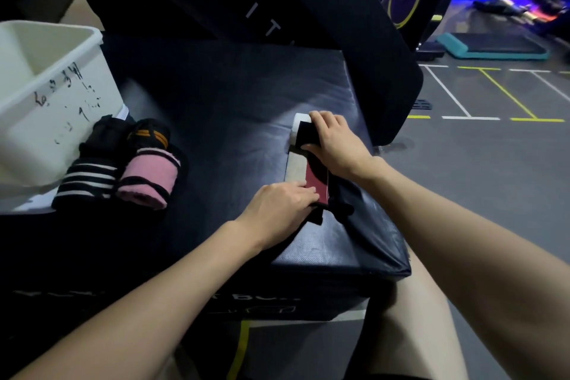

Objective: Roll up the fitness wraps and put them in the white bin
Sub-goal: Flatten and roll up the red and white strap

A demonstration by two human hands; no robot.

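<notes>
A dark red and black fitness wrap [314,177] with a white end lies stretched flat on the black padded box [222,108]. My right hand [334,140] rests on its far end, fingers bent over the black and white tip. My left hand [282,208] presses flat on its near end by the box corner. The white bin [58,77] stands at the left on the box. Beside it lie rolled wraps: a pink one [148,179], a black and white striped one [86,182] and a black one with orange stripes [151,134].
A tall black pad [308,9] leans behind the box. To the right is grey gym floor [481,163] with white and yellow lines, a teal step platform [493,46] and exercise machines further back. My bare knee [410,311] is just below the box corner.
</notes>
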